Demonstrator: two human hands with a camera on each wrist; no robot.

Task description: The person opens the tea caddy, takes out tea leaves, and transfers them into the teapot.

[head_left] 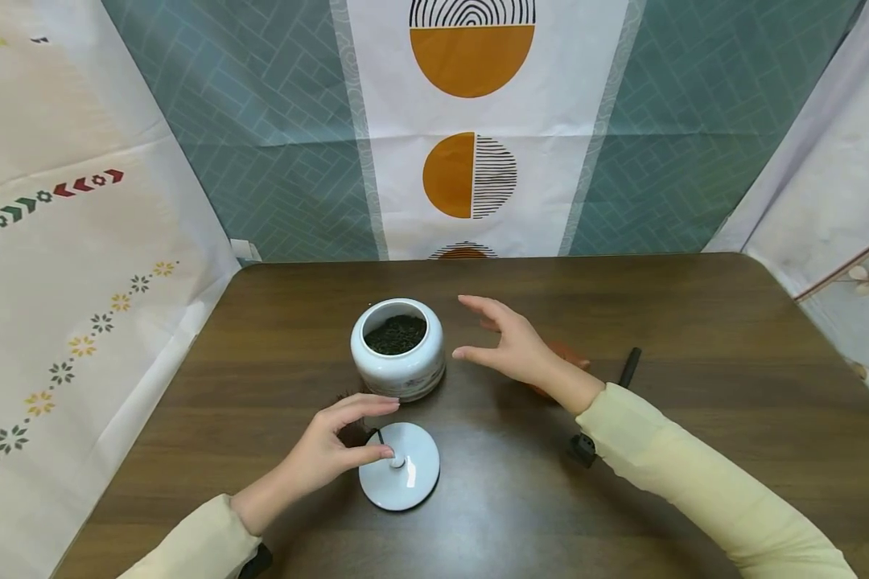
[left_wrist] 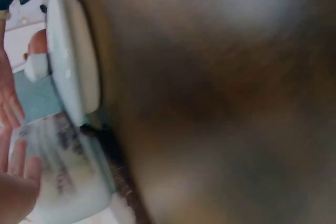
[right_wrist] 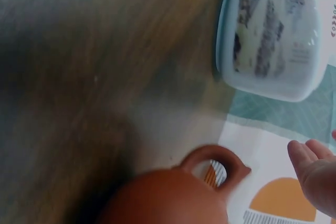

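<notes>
A white lid point(head_left: 413, 482) with a small knob point(left_wrist: 37, 67) lies on the table, knob up. My left hand point(head_left: 333, 434) hovers over its left side, thumb and fingers spread. The thumb tip overlaps the knob in the head view, but the left wrist view shows the fingers point(left_wrist: 18, 163) apart from it. Behind the lid stands a white round jar point(head_left: 398, 370), uncovered, with dark loose tea leaves point(head_left: 397, 334) inside. To the right of the jar, my right hand point(head_left: 510, 342) is held in the air, thumb and fingers parted and holding nothing.
A reddish-brown clay teapot point(right_wrist: 168, 198) stands under my right forearm, mostly hidden in the head view. A black stick-like handle point(head_left: 630, 367) lies beyond that forearm. Something dark and thin point(left_wrist: 123, 182) lies by the jar, partly behind my left hand. Patterned cloths hang around the table.
</notes>
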